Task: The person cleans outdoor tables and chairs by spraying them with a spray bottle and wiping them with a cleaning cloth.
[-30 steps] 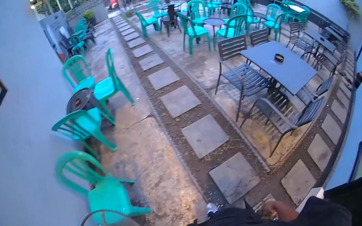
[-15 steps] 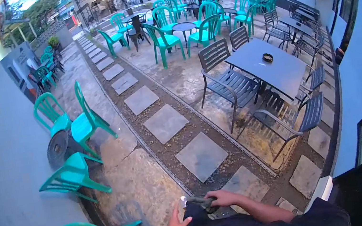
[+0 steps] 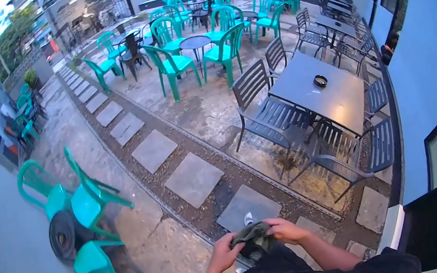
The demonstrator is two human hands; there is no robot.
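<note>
A crumpled dark green-grey cloth stretches between my two hands, in front of my dark clothing at the bottom of the head view. On its left end, my left hand is closed, fingers gripping the fabric. My right hand pinches the other end. The fold of the cloth hides some of the fingertips. Just beyond it, the tip of a light shoe rests over a paving slab.
Green plastic chairs and a small dark round table stand on the left. To the right is a dark rectangular table holding an ashtray, with slatted metal chairs around it. Slabs lead forward along gravel.
My left hand has moved in from beside my clothing and taken hold of the cloth, which is now spread between both hands. The view has shifted forward and turned slightly.
</note>
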